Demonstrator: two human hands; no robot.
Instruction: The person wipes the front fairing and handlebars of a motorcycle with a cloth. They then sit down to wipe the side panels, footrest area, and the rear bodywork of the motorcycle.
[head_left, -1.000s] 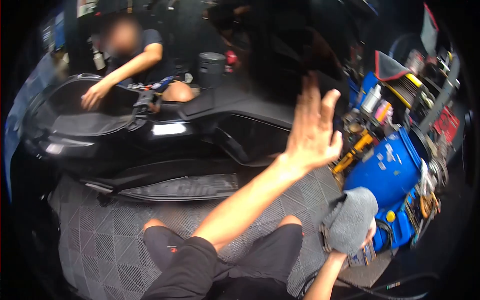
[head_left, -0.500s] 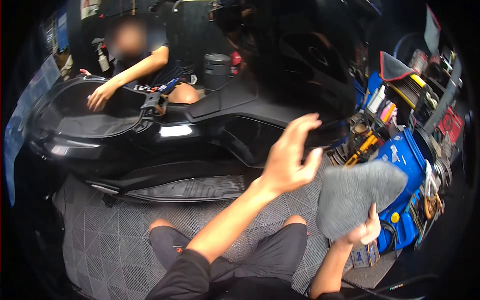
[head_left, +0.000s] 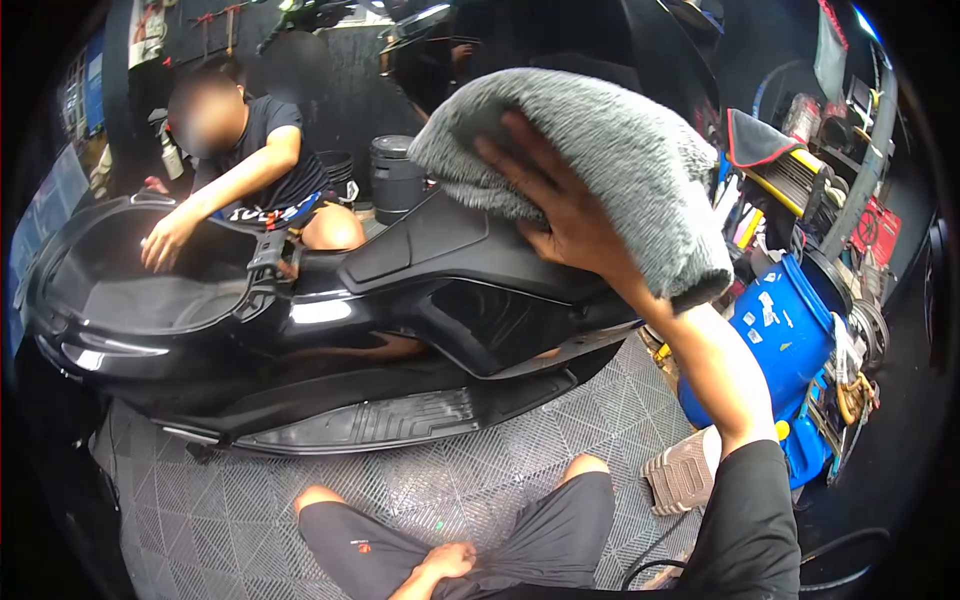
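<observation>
My right hand is raised in front of the black scooter. Its fingers are spread against a thick grey cloth, which drapes over and around the hand. Down on my lap, over the dark shorts, lies my left hand, its fingers curled together with nothing visible in them. The scooter's seat and rear part are partly hidden behind the cloth.
Across the scooter a person sits with one arm over its front. A blue barrel and piled tools stand at the right. A grey bucket is behind the scooter, and a ridged light-coloured object is on the floor.
My right hand has lifted the cloth up and to the left, before the scooter. My left hand, formerly raised with its fingers apart, has come down to my lap. The view has shifted slightly.
</observation>
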